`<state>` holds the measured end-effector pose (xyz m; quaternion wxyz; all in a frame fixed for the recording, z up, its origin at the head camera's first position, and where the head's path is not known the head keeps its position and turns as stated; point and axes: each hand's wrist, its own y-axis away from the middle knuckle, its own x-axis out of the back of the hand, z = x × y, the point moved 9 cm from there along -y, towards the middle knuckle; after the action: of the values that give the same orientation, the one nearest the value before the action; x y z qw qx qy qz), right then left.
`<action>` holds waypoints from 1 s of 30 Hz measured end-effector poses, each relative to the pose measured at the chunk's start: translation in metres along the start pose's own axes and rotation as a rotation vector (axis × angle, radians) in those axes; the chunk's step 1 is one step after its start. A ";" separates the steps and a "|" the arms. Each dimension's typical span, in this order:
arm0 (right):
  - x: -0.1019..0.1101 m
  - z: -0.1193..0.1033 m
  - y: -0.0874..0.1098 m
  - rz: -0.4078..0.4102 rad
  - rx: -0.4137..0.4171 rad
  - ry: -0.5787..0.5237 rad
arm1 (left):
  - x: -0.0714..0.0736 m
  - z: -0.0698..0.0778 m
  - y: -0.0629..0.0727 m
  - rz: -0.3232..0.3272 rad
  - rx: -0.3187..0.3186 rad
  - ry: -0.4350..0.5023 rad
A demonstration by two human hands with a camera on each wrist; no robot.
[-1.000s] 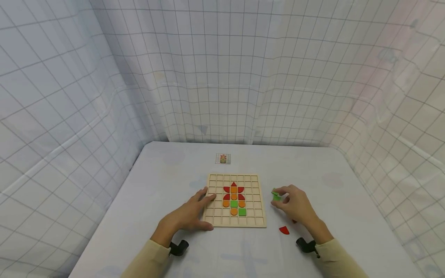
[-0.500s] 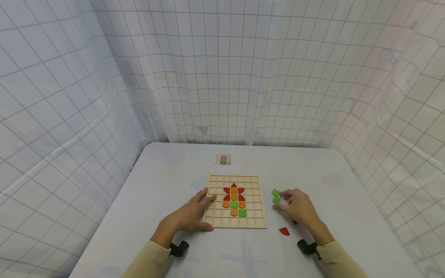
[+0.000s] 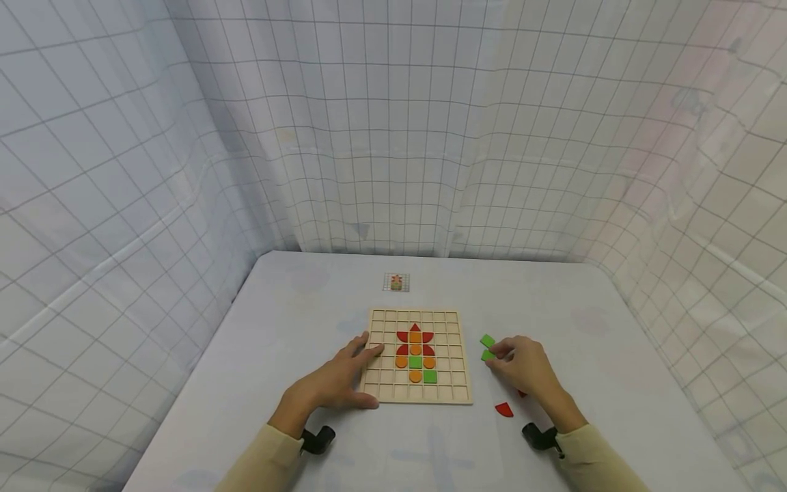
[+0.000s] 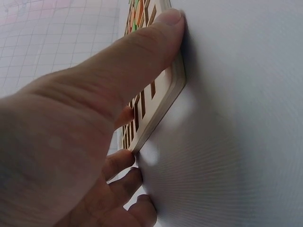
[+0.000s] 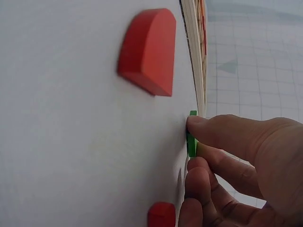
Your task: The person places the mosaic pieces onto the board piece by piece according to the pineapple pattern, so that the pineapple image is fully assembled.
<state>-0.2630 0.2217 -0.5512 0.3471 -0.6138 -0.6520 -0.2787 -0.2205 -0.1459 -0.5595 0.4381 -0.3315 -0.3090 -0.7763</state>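
A wooden grid board (image 3: 455, 389) lies on the table with red, orange and green pieces forming a figure in its middle squares. My left hand (image 3: 335, 379) rests along the board's left side, fingers spread; in the left wrist view the thumb (image 4: 142, 47) lies over a board edge. Right of the board, my right hand (image 3: 522, 365) pinches a green square tile (image 3: 487, 355) between thumb and finger. In the right wrist view this tile (image 5: 191, 144) stands partly behind the thumb tip. Another green square tile (image 3: 488, 340) lies just beyond it.
A red quarter-circle piece (image 3: 504, 409) lies on the table near the right wrist, with a second red piece (image 3: 522, 393) partly under the hand. Behind the board is a small picture card (image 3: 396, 282) showing a coloured figure. Grid-patterned curtains (image 3: 393, 137) surround the table.
The right hand drew back slightly from the two green tiles, showing them side by side, and now its fingers have closed on the nearer one. The left hand stays on the board.
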 end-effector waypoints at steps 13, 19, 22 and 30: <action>0.003 -0.006 0.003 0.006 0.004 -0.026 | 0.001 0.003 0.001 0.005 -0.010 0.000; 0.004 -0.016 0.005 0.017 0.027 -0.057 | 0.000 0.001 0.001 -0.002 -0.005 0.004; 0.002 -0.023 0.006 0.022 0.037 -0.053 | 0.000 0.002 0.002 -0.009 0.002 0.001; -0.009 -0.043 0.006 0.007 0.068 -0.073 | 0.001 0.003 0.002 -0.015 0.015 0.005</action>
<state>-0.2518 0.1834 -0.5326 0.3448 -0.6138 -0.6711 -0.2325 -0.2181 -0.1447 -0.5564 0.4356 -0.3240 -0.3163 -0.7780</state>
